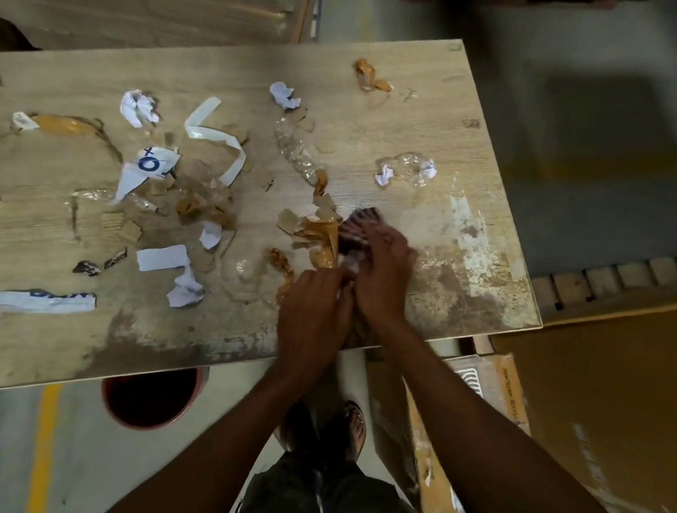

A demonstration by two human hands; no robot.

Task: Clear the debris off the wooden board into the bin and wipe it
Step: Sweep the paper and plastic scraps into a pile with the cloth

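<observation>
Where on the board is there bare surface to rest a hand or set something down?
The wooden board is bare along its near edge above the red bin, and over the stained right end beyond the right hand. The far right corner is nearly bare past the brown tape scrap. The middle is crowded with paper, tape and plastic, up to the left hand.

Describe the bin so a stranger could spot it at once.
Start at the wooden board littered with paper and tape scraps. Follow its near edge to the floor below, left of the person's feet. The bin is a round red container half hidden under that edge, the only red, round thing among flat brown cartons.
</observation>
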